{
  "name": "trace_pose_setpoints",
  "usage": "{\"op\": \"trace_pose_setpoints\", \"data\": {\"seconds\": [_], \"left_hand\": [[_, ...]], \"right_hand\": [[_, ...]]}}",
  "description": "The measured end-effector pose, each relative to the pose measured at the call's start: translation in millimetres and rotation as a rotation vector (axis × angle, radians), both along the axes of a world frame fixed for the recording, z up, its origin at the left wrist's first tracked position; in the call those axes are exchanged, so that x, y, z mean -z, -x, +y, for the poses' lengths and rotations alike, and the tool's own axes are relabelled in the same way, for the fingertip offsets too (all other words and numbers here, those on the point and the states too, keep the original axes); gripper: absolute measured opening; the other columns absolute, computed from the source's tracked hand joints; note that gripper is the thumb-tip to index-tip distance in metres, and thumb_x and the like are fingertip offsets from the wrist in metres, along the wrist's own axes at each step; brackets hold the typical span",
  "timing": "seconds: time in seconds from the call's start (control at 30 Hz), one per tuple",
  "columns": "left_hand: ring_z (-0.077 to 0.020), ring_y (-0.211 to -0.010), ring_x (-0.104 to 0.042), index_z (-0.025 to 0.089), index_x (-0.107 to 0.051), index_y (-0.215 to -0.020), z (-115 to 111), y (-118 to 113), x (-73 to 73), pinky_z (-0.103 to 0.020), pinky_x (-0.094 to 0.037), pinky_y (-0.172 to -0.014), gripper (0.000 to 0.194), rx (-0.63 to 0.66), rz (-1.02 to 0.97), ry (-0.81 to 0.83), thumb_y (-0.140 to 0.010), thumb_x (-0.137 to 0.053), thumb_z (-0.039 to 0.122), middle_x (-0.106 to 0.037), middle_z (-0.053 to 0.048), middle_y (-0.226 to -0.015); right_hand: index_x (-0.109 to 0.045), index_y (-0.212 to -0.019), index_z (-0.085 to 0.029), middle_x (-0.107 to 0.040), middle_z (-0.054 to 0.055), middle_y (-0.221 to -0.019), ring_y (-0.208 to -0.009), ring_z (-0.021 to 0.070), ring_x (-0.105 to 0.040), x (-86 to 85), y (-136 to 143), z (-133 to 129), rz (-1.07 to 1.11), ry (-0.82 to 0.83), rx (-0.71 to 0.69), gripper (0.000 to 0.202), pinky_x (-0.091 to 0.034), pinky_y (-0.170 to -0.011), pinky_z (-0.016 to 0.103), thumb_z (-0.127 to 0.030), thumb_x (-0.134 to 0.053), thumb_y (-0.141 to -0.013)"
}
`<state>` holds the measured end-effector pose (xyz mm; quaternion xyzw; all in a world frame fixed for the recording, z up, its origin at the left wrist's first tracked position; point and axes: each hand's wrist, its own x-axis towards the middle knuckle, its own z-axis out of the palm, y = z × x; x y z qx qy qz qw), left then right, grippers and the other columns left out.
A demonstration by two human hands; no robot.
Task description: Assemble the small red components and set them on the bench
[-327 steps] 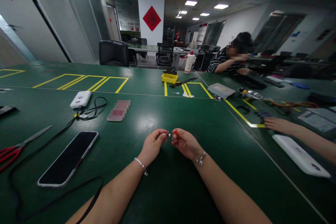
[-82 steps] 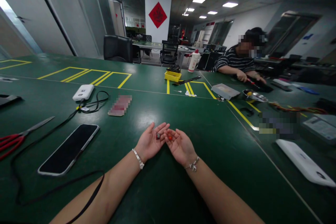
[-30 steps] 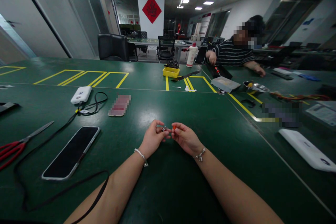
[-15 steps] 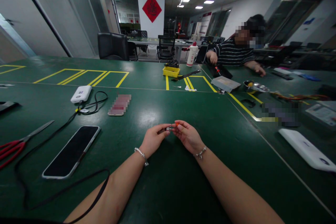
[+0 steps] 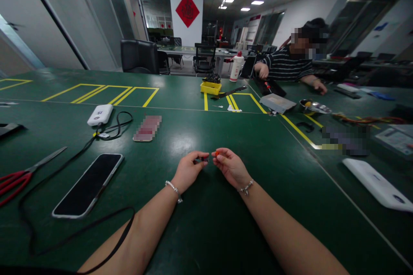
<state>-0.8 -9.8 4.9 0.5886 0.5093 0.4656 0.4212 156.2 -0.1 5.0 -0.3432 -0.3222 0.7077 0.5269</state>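
Over the middle of the green table (image 5: 180, 129), my left hand (image 5: 190, 169) pinches a small dark and silvery piece (image 5: 205, 159) between thumb and fingertips. Just to its right, my right hand (image 5: 231, 165) holds a small orange piece (image 5: 217, 153) between thumb and forefinger. A narrow gap separates the fingertips of the two hands. Both small pieces are partly covered by fingers, and their exact shape is too small to tell.
Left lie a black-screened phone (image 5: 88, 185), red-handled scissors (image 5: 29, 175), a white power bank (image 5: 100, 114) with a black cable, and a pinkish phone (image 5: 147, 128). Right is another white device (image 5: 377, 182). Beyond are a yellow box (image 5: 211, 88) and a person (image 5: 290, 60) holding a red tool.
My hands have come slightly apart at the fingertips, and the two small pieces, close together before, now have a gap between them.
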Motion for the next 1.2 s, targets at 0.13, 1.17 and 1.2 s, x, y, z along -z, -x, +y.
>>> {"op": "trace_pose_setpoints", "data": {"seconds": [0.13,1.17,1.2], "left_hand": [[-0.0111,-0.060,-0.050,0.019,-0.062,-0.088,-0.4,-1.3,-1.0,-0.025,-0.042,-0.061,0.021,0.026,0.050,-0.011,-0.068,-0.057,0.020,-0.057,0.002,-0.067],[-0.0103,-0.060,-0.053,0.019,-0.064,-0.078,-3.5,-1.5,-2.8,-0.023,-0.042,-0.058,0.011,-0.083,0.211,-0.132,-0.067,-0.060,0.020,-0.061,0.001,-0.071],[-0.0105,-0.061,-0.053,0.019,-0.064,-0.077,-4.0,-1.5,-3.2,-0.023,-0.042,-0.058,0.011,-0.097,0.217,-0.146,-0.067,-0.060,0.019,-0.061,0.001,-0.071]], "right_hand": [[-0.061,-0.076,-0.018,-0.066,0.001,-0.075,-0.065,0.0089,-0.059,2.8,0.2,0.9,-0.014,-0.011,-0.003,0.024,-0.046,-0.066,0.022,-0.014,-0.072,-0.055],[-0.068,-0.082,-0.020,-0.068,0.003,-0.083,-0.081,0.0181,-0.060,0.0,15.8,-12.4,-0.559,-0.287,0.151,0.019,-0.044,-0.081,0.035,-0.026,-0.063,-0.065],[-0.068,-0.086,-0.021,-0.067,0.004,-0.088,-0.085,0.0187,-0.059,0.5,17.6,-14.4,-0.591,-0.309,0.169,0.021,-0.043,-0.083,0.035,-0.027,-0.061,-0.067]]}}
